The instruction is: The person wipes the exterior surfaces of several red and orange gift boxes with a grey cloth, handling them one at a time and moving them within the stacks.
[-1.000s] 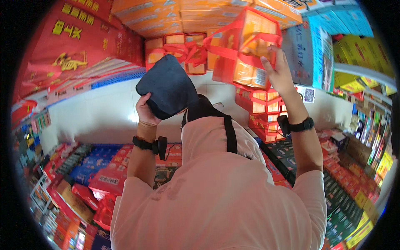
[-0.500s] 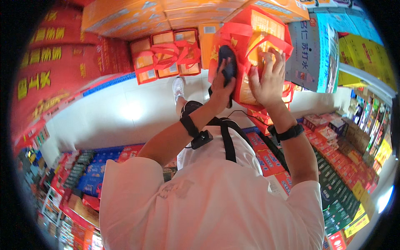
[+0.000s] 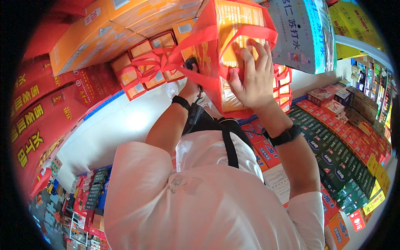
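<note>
The right hand (image 3: pixel 255 85) lay on the orange box (image 3: pixel 231 59) in its red bag (image 3: pixel 206 52), fingers bent but not closed around it. The box was beside a grey-blue carton (image 3: pixel 291 37). The left hand (image 3: pixel 189 89) was half hidden near a dark thing (image 3: pixel 191 63); I couldn't tell its grip. Other bagged boxes (image 3: pixel 126 67) stood by the floor's (image 3: pixel 133 116) far edge.

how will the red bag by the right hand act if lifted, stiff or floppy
The red bag should stay boxy, since orange contents fill it out. That snug fill may also make it fairly heavy, though the weight can't be seen. Its straps look floppy: they curve loosely and may swing.
</note>
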Demonstrator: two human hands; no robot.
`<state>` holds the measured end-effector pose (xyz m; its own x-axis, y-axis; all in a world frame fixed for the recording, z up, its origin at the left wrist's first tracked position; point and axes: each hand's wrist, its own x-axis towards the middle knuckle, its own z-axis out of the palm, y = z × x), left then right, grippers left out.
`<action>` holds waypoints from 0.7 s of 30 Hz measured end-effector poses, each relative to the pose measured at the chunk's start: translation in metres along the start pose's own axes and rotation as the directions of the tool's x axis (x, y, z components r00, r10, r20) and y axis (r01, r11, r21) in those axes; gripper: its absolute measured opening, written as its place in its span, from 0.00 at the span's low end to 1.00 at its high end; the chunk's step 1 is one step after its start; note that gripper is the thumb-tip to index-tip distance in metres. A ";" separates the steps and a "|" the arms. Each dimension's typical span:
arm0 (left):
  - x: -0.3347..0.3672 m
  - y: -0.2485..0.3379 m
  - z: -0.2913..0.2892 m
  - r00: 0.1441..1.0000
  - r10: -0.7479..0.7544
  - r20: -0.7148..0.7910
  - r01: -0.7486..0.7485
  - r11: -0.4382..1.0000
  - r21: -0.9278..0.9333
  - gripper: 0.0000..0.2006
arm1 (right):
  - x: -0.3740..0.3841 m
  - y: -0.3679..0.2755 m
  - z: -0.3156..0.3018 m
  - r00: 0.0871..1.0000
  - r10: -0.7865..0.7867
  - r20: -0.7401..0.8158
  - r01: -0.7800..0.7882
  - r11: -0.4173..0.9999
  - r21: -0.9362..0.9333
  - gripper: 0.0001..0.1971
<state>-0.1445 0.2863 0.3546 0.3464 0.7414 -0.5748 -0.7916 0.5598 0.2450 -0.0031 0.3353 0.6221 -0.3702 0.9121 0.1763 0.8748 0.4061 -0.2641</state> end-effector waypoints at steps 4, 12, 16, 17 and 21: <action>-0.042 -0.004 0.042 0.990 0.117 0.083 -0.121 0.991 0.057 0.34 | -0.001 -0.003 0.000 1.000 0.002 -0.013 -0.003 0.999 -0.034 0.30; -0.136 0.037 0.146 0.902 0.387 0.189 -0.427 0.747 0.509 0.30 | 0.000 -0.008 -0.004 1.000 0.011 0.007 -0.011 0.999 -0.039 0.28; -0.120 0.056 0.154 0.928 0.318 0.193 -0.372 0.763 0.529 0.30 | -0.005 -0.001 -0.003 1.000 -0.006 0.017 0.008 0.992 -0.128 0.29; -0.104 0.056 0.136 0.932 0.314 0.180 -0.359 0.736 0.574 0.30 | -0.004 -0.004 -0.001 0.999 -0.044 -0.022 0.042 0.995 -0.088 0.29; -0.037 0.049 0.076 0.970 0.224 0.094 -0.241 0.840 0.485 0.32 | 0.001 -0.013 -0.005 1.000 -0.028 -0.010 0.028 0.999 -0.022 0.29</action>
<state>-0.1572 0.3146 0.4470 0.2054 0.8794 -0.4294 -0.5045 0.4711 0.7235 -0.0134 0.3305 0.6309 -0.3911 0.8998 0.1934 0.8710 0.4297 -0.2379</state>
